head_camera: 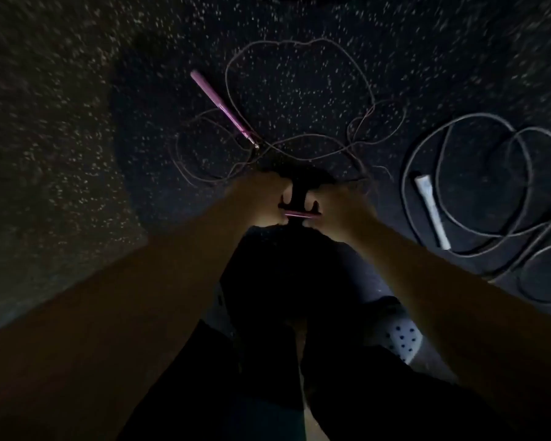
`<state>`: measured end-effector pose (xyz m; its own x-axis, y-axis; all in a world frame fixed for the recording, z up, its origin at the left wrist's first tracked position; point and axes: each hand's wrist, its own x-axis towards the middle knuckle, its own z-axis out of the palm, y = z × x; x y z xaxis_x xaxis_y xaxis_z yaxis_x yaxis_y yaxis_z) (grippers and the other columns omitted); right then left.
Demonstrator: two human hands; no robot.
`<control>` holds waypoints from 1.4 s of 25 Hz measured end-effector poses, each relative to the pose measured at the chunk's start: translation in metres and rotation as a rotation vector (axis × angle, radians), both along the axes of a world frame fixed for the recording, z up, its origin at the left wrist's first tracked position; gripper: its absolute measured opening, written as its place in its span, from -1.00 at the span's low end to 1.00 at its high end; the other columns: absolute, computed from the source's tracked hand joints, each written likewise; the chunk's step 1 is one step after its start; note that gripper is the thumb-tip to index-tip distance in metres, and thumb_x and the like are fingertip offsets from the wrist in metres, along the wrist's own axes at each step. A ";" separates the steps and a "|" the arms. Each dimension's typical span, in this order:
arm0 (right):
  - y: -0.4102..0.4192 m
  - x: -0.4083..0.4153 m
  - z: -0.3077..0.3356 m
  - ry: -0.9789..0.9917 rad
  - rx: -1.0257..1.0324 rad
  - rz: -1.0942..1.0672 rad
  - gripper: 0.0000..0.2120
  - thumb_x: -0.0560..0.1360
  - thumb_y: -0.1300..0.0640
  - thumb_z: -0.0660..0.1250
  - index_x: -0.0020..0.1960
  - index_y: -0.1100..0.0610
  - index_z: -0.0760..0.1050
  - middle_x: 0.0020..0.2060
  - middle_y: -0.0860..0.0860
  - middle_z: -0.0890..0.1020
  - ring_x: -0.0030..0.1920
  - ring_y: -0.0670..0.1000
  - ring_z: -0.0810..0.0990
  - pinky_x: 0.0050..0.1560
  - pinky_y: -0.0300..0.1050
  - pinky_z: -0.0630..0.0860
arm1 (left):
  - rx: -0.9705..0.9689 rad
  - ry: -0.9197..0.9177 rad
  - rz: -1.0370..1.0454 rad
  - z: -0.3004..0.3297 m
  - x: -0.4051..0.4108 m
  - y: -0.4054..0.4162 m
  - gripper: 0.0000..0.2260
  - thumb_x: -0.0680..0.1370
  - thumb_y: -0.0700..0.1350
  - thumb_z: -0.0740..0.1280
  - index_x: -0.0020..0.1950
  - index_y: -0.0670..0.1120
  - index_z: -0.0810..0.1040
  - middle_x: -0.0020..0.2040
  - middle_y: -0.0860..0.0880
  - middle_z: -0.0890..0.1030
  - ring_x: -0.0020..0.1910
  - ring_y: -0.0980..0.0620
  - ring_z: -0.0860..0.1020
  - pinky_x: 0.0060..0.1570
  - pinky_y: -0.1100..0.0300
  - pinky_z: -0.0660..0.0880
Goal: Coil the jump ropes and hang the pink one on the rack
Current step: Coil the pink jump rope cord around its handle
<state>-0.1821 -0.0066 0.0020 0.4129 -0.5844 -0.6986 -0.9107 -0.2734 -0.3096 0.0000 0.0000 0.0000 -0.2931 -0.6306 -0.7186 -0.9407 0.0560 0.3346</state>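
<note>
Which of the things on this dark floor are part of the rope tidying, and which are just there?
Part of the job:
pink handle on the floor
thin cord
pink handle in both hands
left hand
right hand
grey rope with white handle

Just there:
perforated shoe
speckled floor

Floor (77, 122) dark, white-speckled. Pink handle (221, 106) on thin dark cord (299, 46). Second rope (465, 173) grey, white handle (431, 211). Pale shoe (401, 338), dark dots.

No readable text, label or number shows anywhere.
</note>
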 end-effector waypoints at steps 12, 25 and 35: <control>-0.095 -0.038 0.091 -0.470 -0.091 -0.216 -0.87 0.59 0.05 0.44 0.03 0.11 0.59 -0.18 0.06 0.66 -0.20 0.13 0.63 -0.19 0.07 0.51 | -0.284 0.040 -0.178 0.092 -0.010 -0.086 -0.74 0.66 0.04 0.25 0.22 -0.11 0.39 -0.03 -0.11 0.59 -0.13 -0.14 0.57 -0.22 0.04 0.41; -0.062 -0.118 0.399 -0.857 -0.497 -0.890 -0.78 0.53 -0.08 0.49 0.03 0.03 0.58 -0.22 0.02 0.78 -0.57 -0.02 0.40 -0.52 -0.20 0.35 | -0.968 0.247 -0.217 0.396 -0.057 -0.092 -0.72 0.66 0.27 0.11 0.14 0.11 0.42 -0.30 0.14 0.45 -0.21 -0.01 0.53 -0.28 0.07 0.34; -0.007 -0.100 0.494 -0.840 -0.867 -0.585 -0.65 0.66 -0.10 0.29 -0.13 0.11 0.64 -0.38 0.06 0.71 -0.47 -0.13 0.52 -0.39 -0.33 0.41 | -0.974 0.543 -0.036 0.477 -0.050 -0.040 -0.75 0.65 0.22 0.22 -0.07 0.09 0.51 -0.38 0.12 0.47 -0.44 0.20 0.40 -0.36 0.15 0.31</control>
